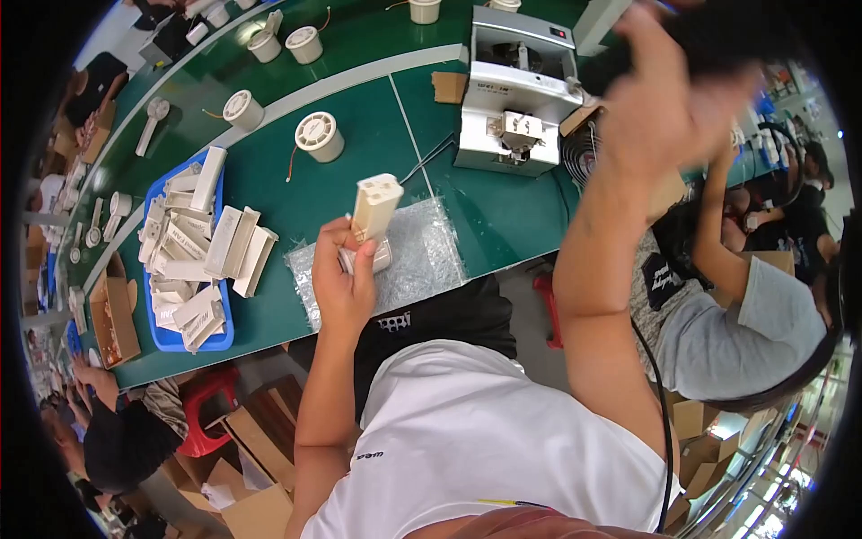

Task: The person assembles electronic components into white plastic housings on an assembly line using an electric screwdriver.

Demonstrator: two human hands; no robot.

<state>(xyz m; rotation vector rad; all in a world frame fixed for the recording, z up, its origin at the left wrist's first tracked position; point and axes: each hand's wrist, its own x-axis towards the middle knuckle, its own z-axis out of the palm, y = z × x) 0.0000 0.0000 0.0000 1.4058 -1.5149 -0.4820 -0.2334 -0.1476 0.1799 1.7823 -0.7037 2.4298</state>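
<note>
My left hand (343, 274) is closed around a white plastic handheld fan (374, 207). Its hollow, box-shaped handle end points up, and a rounded part shows below my fingers. Beneath it lies a sheet of bubble wrap (422, 247) on the green table. My right hand (669, 112) is raised at the upper right, smeared by motion, in front of something dark; its fingers cannot be made out. Left of my left hand, a blue tray (227, 331) holds several white handle shells (235, 241). A round white fan head (320, 136) with a thin wire stands beyond the bubble wrap.
A grey-white bench machine (512, 99) stands at the table's far right. More fan heads (305, 45) sit on the green belt beyond a pale rail. A co-worker in a grey shirt (745, 332) sits at my right. Cardboard boxes (256, 503) and a red stool (208, 409) are below left.
</note>
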